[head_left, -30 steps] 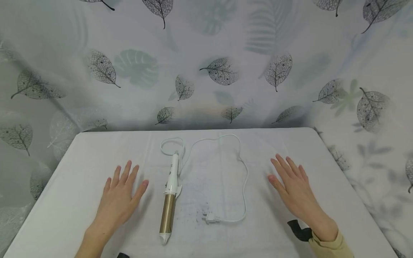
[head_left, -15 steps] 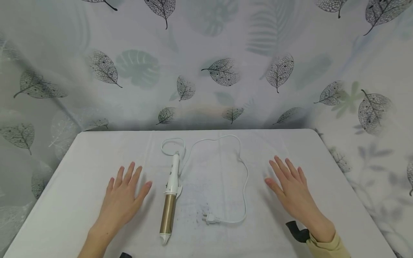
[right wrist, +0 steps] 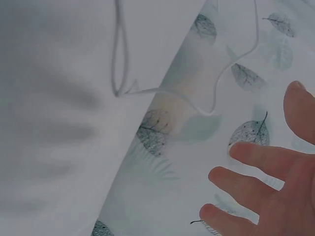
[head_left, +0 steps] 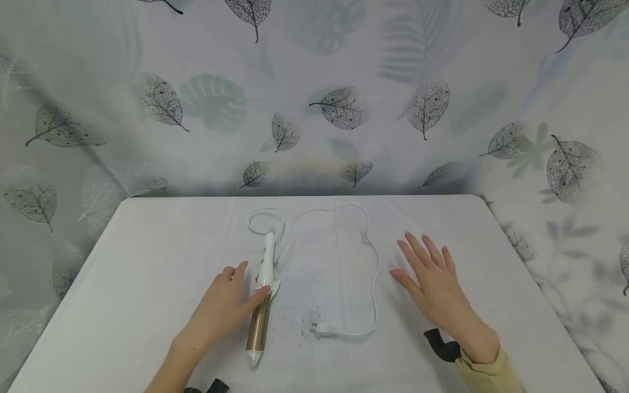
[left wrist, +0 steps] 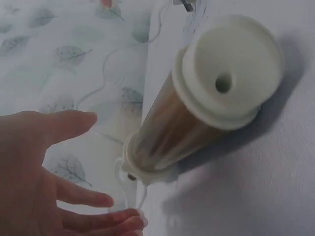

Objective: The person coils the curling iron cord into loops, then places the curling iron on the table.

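A curling iron (head_left: 257,327) with a white handle and a gold barrel lies lengthwise on the white-covered table, its white tip toward me. My left hand (head_left: 216,311) hovers at its left side, the thumb reaching over the barrel near the handle. In the left wrist view the fingers of that hand (left wrist: 24,162) are spread and hold nothing, with a gap between them and the barrel. Over the right part of the table my right hand (head_left: 437,286) hangs with straight fingers, holding nothing. A white cord (head_left: 376,289) loops from the handle to a two-pin plug (head_left: 322,329).
The white tabletop (head_left: 167,234) ends at a straight back edge. Behind it and along the sides hangs a leaf-patterned curtain (head_left: 314,142). A black piece (head_left: 442,345) sits by my right wrist, and another (head_left: 218,385) shows by the left one.
My left hand has moved right to the curling iron, its thumb now over it and its fingers less spread. The right hand has drifted slightly left. The curling iron lies where it was.
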Demonstrator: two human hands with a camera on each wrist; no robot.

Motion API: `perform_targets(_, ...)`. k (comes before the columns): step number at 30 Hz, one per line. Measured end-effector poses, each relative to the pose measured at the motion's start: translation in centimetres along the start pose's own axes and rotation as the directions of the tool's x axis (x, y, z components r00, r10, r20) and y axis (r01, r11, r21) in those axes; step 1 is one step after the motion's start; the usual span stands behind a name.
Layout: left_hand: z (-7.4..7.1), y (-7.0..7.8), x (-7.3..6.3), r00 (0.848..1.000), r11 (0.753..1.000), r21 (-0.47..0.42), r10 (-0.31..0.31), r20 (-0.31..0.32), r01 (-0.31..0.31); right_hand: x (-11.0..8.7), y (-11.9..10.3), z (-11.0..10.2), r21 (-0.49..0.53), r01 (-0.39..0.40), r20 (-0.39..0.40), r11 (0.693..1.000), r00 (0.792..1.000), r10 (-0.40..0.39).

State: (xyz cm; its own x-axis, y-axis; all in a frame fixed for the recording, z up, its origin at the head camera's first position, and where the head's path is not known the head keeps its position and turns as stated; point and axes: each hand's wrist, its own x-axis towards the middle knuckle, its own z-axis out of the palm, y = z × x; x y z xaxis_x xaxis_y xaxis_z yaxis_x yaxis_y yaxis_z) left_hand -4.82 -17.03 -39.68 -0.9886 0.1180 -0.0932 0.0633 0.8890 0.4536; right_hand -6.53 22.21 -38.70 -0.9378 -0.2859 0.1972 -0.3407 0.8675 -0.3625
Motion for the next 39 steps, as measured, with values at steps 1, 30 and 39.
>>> perform_targets(1,0.2,0.3,0.2,1.0,1.0,0.006,-0.013,0.021,0.013,0.2,-0.4,-0.1,-0.002,0.006,0.006,1.0,1.0,-0.006)
perform_targets(30,0.5,0.6,0.4,0.995,0.999,-0.054,0.004,0.101,0.001,1.1,-7.5,-1.6,0.021,0.18,0.006,0.983,0.984,-0.18)
perform_targets(39,-1.6,0.8,-0.3,0.992,0.994,-0.054,0.093,-0.085,-0.098,1.3,-7.8,-1.3,0.035,0.193,0.002,0.981,0.981,-0.193)
